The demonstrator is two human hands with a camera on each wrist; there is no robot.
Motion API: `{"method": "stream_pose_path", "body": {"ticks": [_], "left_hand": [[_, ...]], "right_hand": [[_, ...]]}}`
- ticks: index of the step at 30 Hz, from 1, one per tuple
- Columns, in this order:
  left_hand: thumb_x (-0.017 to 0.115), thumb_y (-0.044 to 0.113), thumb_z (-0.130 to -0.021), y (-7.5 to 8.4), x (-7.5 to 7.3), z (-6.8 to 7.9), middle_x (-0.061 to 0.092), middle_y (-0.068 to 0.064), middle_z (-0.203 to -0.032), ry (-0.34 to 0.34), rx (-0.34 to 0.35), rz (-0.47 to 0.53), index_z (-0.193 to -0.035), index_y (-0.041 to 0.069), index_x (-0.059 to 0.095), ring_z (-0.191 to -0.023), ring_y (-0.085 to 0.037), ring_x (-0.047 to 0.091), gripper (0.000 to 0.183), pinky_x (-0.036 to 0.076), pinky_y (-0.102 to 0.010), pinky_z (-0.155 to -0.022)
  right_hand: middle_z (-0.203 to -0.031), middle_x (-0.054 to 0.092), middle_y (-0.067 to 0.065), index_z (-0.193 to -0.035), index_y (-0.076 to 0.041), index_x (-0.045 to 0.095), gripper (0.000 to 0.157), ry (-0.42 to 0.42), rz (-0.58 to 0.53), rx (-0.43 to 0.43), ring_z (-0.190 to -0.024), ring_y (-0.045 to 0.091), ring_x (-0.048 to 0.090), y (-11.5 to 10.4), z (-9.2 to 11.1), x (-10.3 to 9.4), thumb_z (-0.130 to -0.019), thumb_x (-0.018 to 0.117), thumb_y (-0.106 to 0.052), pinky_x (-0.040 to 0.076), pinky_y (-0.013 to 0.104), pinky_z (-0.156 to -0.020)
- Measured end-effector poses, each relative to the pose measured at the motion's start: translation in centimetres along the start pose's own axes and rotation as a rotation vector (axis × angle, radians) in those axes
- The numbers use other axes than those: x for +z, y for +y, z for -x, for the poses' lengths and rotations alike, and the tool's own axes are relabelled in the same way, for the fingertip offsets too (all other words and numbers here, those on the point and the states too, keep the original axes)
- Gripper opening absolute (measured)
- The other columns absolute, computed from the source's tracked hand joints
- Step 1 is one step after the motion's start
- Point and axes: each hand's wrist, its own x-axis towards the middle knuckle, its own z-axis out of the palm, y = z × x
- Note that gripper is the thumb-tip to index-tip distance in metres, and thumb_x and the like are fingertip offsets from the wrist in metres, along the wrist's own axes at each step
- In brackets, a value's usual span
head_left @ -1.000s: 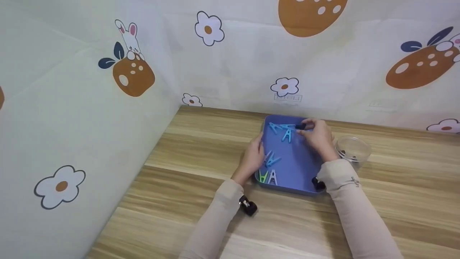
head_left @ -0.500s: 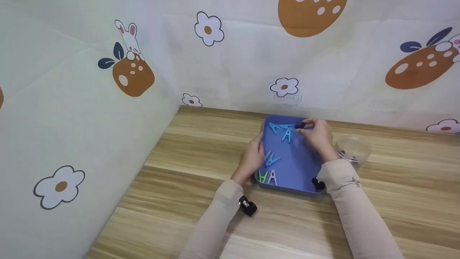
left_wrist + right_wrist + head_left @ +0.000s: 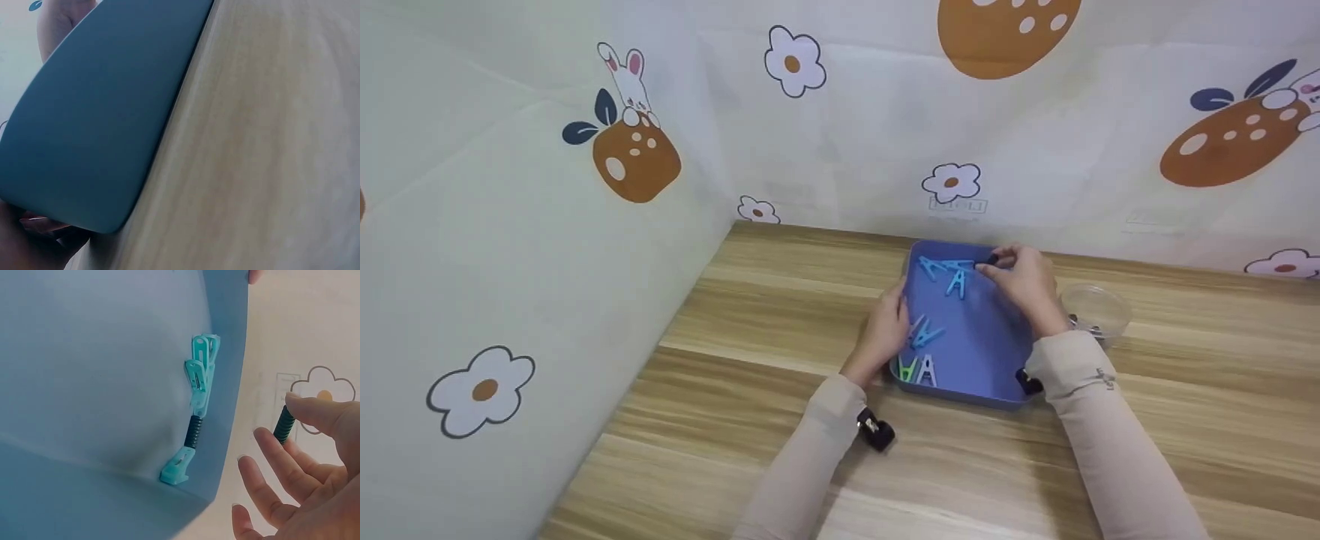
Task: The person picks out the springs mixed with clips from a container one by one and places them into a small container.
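Note:
In the head view my left hand [image 3: 885, 330] holds the left side of a blue tray [image 3: 975, 352]. The left wrist view shows fingers [image 3: 42, 242] at one end of the tray's outer wall [image 3: 95, 124]. Over the tray's far right corner, my right hand [image 3: 1024, 281] pinches a black ridged cylinder [image 3: 284, 424] between thumb and finger, its other fingers spread. Several blue clothespins [image 3: 956, 285] lie at the tray's far end. A similar black ridged piece [image 3: 193, 432] sits between clothespins [image 3: 177, 466] in the right wrist view.
A clear round dish [image 3: 1099, 309] with small dark pieces stands right of the tray, beside the right wrist. Green [image 3: 908, 370] and pale grey clothespins [image 3: 928, 371] lie in the tray's near left corner. A patterned sheet [image 3: 840, 135] rises behind the wooden table [image 3: 720, 442].
The right hand's black cylinder has tilted slightly and shifted a little away from the blue clothespins. The left hand stays at the tray's side.

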Motion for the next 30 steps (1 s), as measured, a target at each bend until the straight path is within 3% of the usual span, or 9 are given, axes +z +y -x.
{"method": "stream_pose_path", "body": {"ticks": [13, 22, 30], "left_hand": [[0.042, 0.004, -0.110, 0.2, 0.0, -0.2, 0.053, -0.026, -0.154, 0.003, 0.023, 0.013, -0.155, -0.005, 0.046, -0.144, -0.036, 0.051, 0.046, 0.044, -0.045, -0.120], [0.043, 0.006, -0.111, 0.2, -0.1, -0.1, 0.058, -0.026, -0.149, 0.015, 0.011, -0.037, -0.155, -0.002, 0.049, -0.136, -0.037, 0.059, 0.046, 0.052, -0.047, -0.112], [0.042, 0.006, -0.111, 0.0, -0.1, -0.2, 0.055, -0.025, -0.153, 0.006, 0.012, -0.013, -0.156, -0.002, 0.047, -0.141, -0.036, 0.055, 0.046, 0.048, -0.046, -0.117]], "right_hand": [[-0.128, 0.068, 0.034, -0.131, 0.012, 0.063, 0.044, 0.027, -0.002, -0.026, -0.115, 0.047, 0.067, -0.7, 0.8, -0.6, -0.100, 0.071, -0.017, 0.057, 0.055, -0.097], [-0.128, 0.069, 0.032, -0.132, 0.009, 0.063, 0.044, 0.043, 0.023, -0.024, -0.115, 0.046, 0.066, -1.1, 1.8, -1.3, -0.101, 0.071, -0.021, 0.056, 0.054, -0.094], [-0.129, 0.068, 0.032, -0.132, 0.009, 0.063, 0.044, 0.041, 0.028, -0.029, -0.115, 0.046, 0.067, -1.3, 2.7, -1.8, -0.101, 0.071, -0.022, 0.058, 0.054, -0.093]]}}
